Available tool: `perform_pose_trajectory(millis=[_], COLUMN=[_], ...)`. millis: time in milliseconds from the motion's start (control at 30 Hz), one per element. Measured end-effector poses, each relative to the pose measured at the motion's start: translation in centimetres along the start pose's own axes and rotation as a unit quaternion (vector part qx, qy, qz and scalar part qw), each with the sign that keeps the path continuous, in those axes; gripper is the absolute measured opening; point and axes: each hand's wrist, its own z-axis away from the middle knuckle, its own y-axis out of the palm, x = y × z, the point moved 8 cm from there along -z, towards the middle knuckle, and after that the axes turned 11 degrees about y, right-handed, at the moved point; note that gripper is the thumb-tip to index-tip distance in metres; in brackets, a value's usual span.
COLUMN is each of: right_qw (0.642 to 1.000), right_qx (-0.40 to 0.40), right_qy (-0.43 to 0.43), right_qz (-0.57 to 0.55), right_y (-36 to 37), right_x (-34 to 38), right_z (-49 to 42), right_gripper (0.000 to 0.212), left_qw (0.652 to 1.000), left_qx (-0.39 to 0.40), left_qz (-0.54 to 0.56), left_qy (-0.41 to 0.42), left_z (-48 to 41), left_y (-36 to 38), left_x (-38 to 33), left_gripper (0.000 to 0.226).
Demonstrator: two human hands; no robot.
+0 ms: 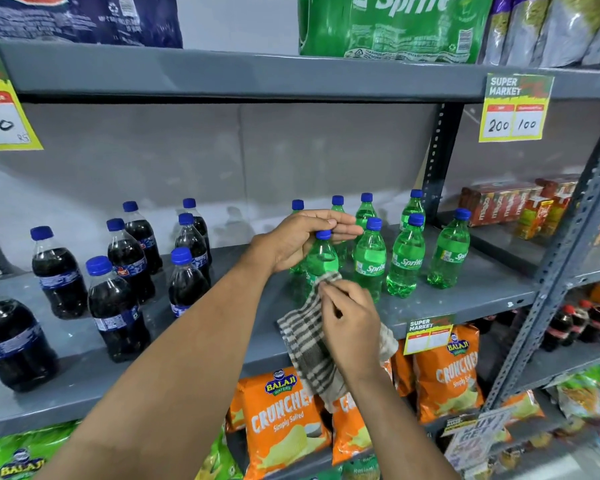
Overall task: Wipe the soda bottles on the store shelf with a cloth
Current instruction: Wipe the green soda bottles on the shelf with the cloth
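Several green Sprite bottles point(406, 258) with blue caps stand on the grey shelf point(222, 327), right of centre. My left hand point(298, 240) grips the neck of the front green bottle point(321, 259) just under its cap. My right hand point(350, 323) holds a brown-and-white checked cloth point(309, 344) and presses its top edge against that bottle's lower body. The rest of the cloth hangs down over the shelf's front edge. Several dark cola bottles point(118, 306) with blue caps stand on the left half of the shelf.
Orange crisp bags point(281, 417) fill the shelf below. A price tag point(515, 107) hangs from the upper shelf, with a Sprite multipack point(395, 26) above. Juice cartons point(510, 202) and small cola bottles point(568, 323) sit in the right bay behind a slanted upright point(565, 258).
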Motion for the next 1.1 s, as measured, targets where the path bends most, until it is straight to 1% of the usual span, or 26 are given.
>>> perform_pose_trajectory(millis=[133,300,367,467,600,700,900,1000,1100], right_qw=[0.999,0.994,0.99,0.99,0.992,0.992,0.988,0.986,0.982], right_qx=[-0.035,-0.049,-0.043,-0.012,0.04,0.048,-0.003,-0.04,-0.045], right_qy=[-0.012,0.061,0.086,0.109,0.113,0.107,0.104,0.075,0.057], right_qz=[-0.023,-0.082,-0.1,-0.085,-0.05,-0.045,-0.118,-0.144,-0.175], right_y=[-0.8,-1.3,-1.1,-0.5,0.1,-0.1,-2.5,-4.0,-5.4], right_x=[2.5,1.1,0.1,-1.4,-2.6,-2.5,-2.0,-1.1,-0.3], right_z=[-2.9,-3.2,-2.0,-0.1,0.9,0.6,0.4,0.1,-0.3], right_gripper=[0.023,0.024,0.024,0.023,0.021,0.021,0.022,0.019,0.02], left_qw=[1.0,1.0,1.0,1.0,1.0,1.0,0.995,0.989,0.978], left_qx=[0.002,-0.008,-0.015,-0.019,-0.021,-0.019,-0.02,-0.047,-0.083], left_qz=[0.015,0.003,-0.009,-0.022,-0.023,-0.024,-0.093,-0.142,-0.193], left_qy=[-0.014,-0.015,-0.007,-0.002,-0.002,-0.005,-0.006,0.002,0.017], left_z=[0.0,0.1,0.1,0.1,0.1,0.1,-0.1,-0.1,0.5], left_y=[-0.1,-0.3,-0.5,-0.5,-0.5,-0.6,0.1,-0.3,-0.6], left_x=[0.3,0.4,0.3,0.3,0.3,0.1,-1.1,-2.1,-4.0], left_gripper=[0.036,0.036,0.037,0.037,0.037,0.037,0.034,0.034,0.032])
